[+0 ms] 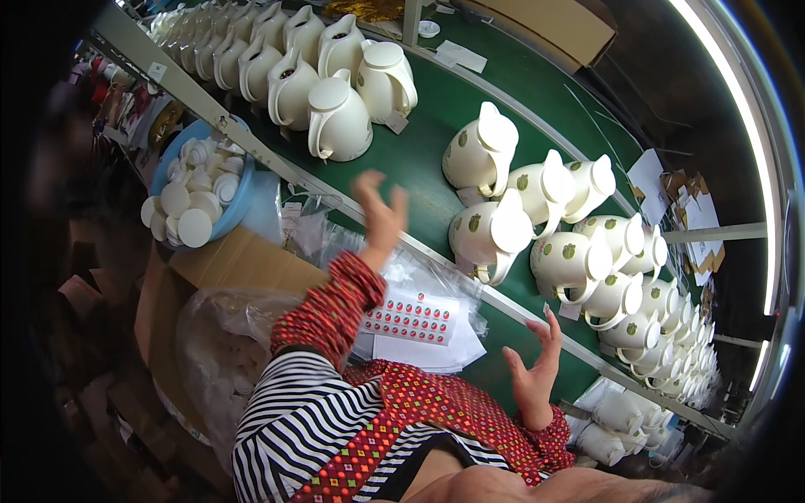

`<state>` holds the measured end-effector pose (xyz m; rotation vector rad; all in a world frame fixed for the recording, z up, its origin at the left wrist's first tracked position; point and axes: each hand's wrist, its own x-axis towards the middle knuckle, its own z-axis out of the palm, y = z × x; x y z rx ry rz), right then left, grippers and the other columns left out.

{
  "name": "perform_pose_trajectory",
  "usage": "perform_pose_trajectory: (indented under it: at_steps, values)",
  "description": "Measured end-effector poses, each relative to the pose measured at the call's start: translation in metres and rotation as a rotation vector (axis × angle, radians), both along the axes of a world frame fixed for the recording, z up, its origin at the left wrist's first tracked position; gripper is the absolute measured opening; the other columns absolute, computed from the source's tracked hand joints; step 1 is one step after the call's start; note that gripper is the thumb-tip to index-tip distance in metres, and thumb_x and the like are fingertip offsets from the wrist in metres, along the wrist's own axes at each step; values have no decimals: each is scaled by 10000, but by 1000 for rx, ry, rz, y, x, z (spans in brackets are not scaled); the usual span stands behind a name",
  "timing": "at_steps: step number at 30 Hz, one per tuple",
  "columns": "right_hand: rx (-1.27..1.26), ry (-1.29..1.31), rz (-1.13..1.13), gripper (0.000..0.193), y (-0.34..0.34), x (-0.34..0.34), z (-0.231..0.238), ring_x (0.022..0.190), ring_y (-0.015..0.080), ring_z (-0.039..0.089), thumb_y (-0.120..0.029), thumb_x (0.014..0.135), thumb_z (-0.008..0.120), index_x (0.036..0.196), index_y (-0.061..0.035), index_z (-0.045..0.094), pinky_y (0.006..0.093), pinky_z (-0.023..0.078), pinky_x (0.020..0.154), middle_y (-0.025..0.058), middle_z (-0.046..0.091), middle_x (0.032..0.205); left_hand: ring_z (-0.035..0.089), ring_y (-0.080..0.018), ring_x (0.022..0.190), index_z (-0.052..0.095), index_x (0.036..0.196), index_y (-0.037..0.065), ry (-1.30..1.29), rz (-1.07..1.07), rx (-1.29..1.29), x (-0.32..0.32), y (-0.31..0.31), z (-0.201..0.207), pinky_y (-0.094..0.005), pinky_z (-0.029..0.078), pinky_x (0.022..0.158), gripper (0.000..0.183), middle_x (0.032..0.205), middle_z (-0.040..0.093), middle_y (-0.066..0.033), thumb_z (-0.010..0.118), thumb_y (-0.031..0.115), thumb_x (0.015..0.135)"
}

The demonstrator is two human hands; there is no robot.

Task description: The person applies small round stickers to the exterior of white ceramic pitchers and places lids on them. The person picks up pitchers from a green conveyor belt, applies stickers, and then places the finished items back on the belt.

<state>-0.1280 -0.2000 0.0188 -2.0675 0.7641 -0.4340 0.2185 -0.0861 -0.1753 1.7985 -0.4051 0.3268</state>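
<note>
Cream-white on green: seeing jugs [344, 134] standing along the table [419, 172], from 11 round to 4 o'clock. Judging as partly done. Showing lids on the front pair at 11 o'clock and, apparently, on the near badged jugs [468, 243] at 2 to 3 o'clock. Leaving open jugs [291, 94] just behind the front pair, lidless; not resolving the far ends of either group. Seeing plenty of loose lids [195, 226] piling up in a blue basin [238, 210] between 9 and 10 o'clock. Also spotting a sticker sheet [419, 317] lying at 6 o'clock, carrying many stickers. Holding left hand [381, 214] near centre, motion-blurred, fingers spread, gripping nothing visible. Holding right hand [537, 369] between 4 and 5 o'clock, fingers apart, gripping nothing.
</note>
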Motion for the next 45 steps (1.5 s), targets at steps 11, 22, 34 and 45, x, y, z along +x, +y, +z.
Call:
perform_pose_trajectory:
  at_steps: [11, 22, 34, 45]
  values:
    - [125, -116, 145, 718, 4, 25, 15, 885, 168, 675, 100, 821, 760, 1484, -7, 502, 328, 520, 923, 73, 684, 897, 705, -223, 686, 675, 993, -24, 378, -356, 176, 160, 87, 46, -371, 554, 731, 331, 749, 729, -110, 624, 300, 1035]
    - [429, -132, 448, 699, 60, 33, 58, 890, 166, 707, 2, 870, 767, 1505, -93, 491, 331, 514, 921, 54, 737, 901, 418, -93, 647, 524, 1212, 29, 1397, -816, -791, -83, 89, 161, -262, 368, 622, 181, 758, 455, 25, 418, 140, 1117]
    - [375, 11, 540, 812, 109, -24, 69, 888, 175, 716, 85, 852, 722, 1567, -86, 378, 337, 498, 975, 61, 722, 854, 460, -115, 675, 451, 1253, -15, 1648, -800, -811, -196, 89, 187, -257, 429, 628, 192, 788, 492, -10, 456, 96, 1098]
    - [99, -37, 644, 922, 127, -29, 57, 1009, 284, 608, 67, 766, 762, 1588, -139, 398, 415, 425, 1020, 73, 687, 1009, 455, -128, 698, 440, 1310, -28, 1658, -753, -764, -207, 104, 207, -266, 407, 611, 251, 804, 483, -21, 464, 108, 1100]
